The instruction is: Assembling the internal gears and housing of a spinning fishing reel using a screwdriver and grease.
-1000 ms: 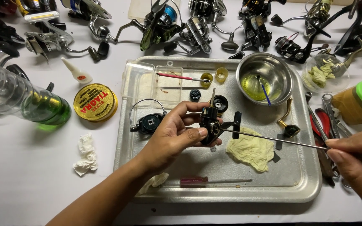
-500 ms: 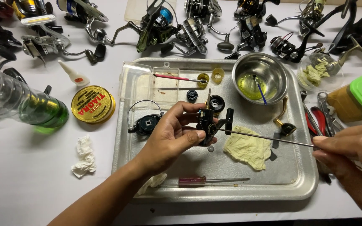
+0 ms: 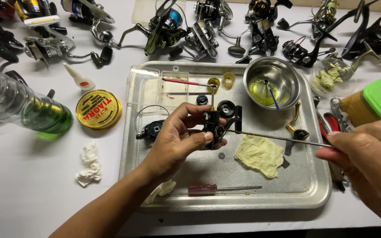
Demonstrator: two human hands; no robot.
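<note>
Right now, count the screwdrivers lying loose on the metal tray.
1: a screwdriver with a reddish handle lies near the tray's front edge. The long thin tool in the right hand is not loose.

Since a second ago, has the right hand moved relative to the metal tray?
Cannot tell: the right hand holds the long thin tool at the metal tray's right edge as before; apparent drift matches camera shift.

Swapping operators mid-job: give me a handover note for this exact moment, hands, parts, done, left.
Left hand grips the black reel body above the metal tray. Right hand holds a long thin screwdriver, tip at the reel body. On the tray: steel bowl of yellowish liquid, yellow cloth, gold handle, black spool part, red-handled screwdriver. Done: reel body is stripped of handle and spool. Left: those loose parts remain off.
</note>
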